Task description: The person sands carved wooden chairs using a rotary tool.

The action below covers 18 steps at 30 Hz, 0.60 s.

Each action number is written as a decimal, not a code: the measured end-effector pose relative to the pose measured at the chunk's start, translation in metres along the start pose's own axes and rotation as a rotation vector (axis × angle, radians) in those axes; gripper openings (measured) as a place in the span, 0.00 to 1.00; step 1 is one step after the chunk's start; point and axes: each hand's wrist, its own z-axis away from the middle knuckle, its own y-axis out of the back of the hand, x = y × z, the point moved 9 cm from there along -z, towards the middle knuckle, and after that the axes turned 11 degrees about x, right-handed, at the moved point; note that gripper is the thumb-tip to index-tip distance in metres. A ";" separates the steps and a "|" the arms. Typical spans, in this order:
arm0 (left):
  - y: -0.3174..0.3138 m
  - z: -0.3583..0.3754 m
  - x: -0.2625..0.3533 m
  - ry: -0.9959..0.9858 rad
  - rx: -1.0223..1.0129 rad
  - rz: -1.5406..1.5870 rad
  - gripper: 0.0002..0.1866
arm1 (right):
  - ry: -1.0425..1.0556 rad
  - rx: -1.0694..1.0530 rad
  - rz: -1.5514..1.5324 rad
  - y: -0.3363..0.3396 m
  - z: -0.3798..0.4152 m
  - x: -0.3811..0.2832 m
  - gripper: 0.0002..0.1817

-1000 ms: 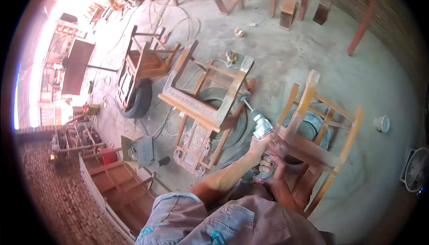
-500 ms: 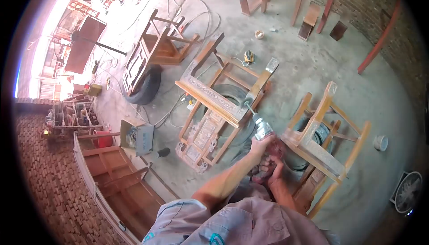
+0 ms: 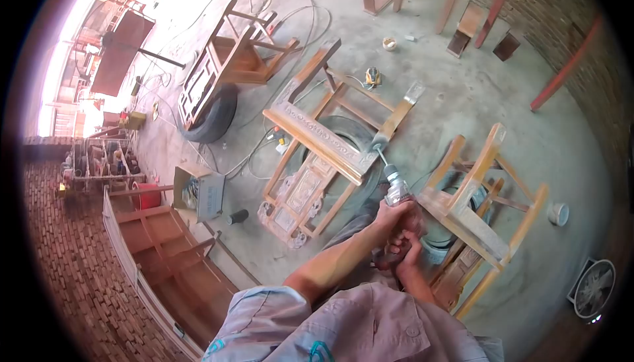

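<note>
A power tool [image 3: 398, 189] with a silver head and a long thin shaft is held in both hands. My left hand [image 3: 394, 214] wraps round its body just behind the silver head. Lower down, my right hand [image 3: 408, 251] grips the rear part of the tool. The shaft's tip meets the carved corner of an upturned wooden chair frame [image 3: 317, 145], near the base of one leg. That chair lies over a tyre [image 3: 343, 131], its carved back panel [image 3: 300, 200] pointing toward me.
Another upturned chair [image 3: 475, 197] lies on tyres at the right. A third chair [image 3: 224, 71] leans on a tyre at the upper left. A cardboard box [image 3: 210, 195], wooden panel frame [image 3: 165, 246], yellow tool [image 3: 373, 76], white bucket [image 3: 559, 214], fan [image 3: 595, 288] and floor cables are around.
The view has shifted slightly, so the chairs sit a little differently in it. Both hands still hold the tool, and its tip remains at the same corner of the chair.
</note>
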 end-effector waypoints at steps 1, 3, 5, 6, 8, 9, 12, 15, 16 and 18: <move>0.001 0.003 -0.003 -0.008 -0.009 0.020 0.17 | 0.005 -0.038 0.039 0.003 0.002 -0.001 0.06; 0.003 0.021 -0.002 -0.054 -0.005 0.065 0.16 | 0.012 -0.113 0.121 0.016 0.005 -0.004 0.07; 0.011 0.050 -0.011 -0.128 0.017 0.129 0.16 | -0.047 -0.138 0.163 0.028 0.028 0.002 0.06; 0.018 0.060 -0.019 -0.180 0.021 0.169 0.16 | -0.079 -0.173 0.202 0.040 0.032 0.005 0.06; 0.032 0.090 -0.027 -0.191 0.005 0.213 0.15 | -0.186 -0.235 0.225 0.062 0.035 0.018 0.05; 0.048 0.100 -0.045 -0.130 0.035 0.278 0.15 | -0.227 -0.201 0.253 0.083 0.035 0.028 0.05; 0.079 0.109 -0.100 -0.014 0.067 0.478 0.16 | -0.333 -0.124 0.337 0.128 0.027 0.053 0.05; 0.119 0.114 -0.144 0.022 0.168 0.572 0.16 | -0.414 -0.089 0.377 0.157 0.018 0.084 0.04; 0.133 0.118 -0.152 0.014 0.211 0.576 0.17 | -0.450 -0.077 0.382 0.164 0.015 0.095 0.04; 0.158 0.127 -0.163 0.082 0.272 0.556 0.18 | -0.490 -0.061 0.415 0.172 0.005 0.114 0.04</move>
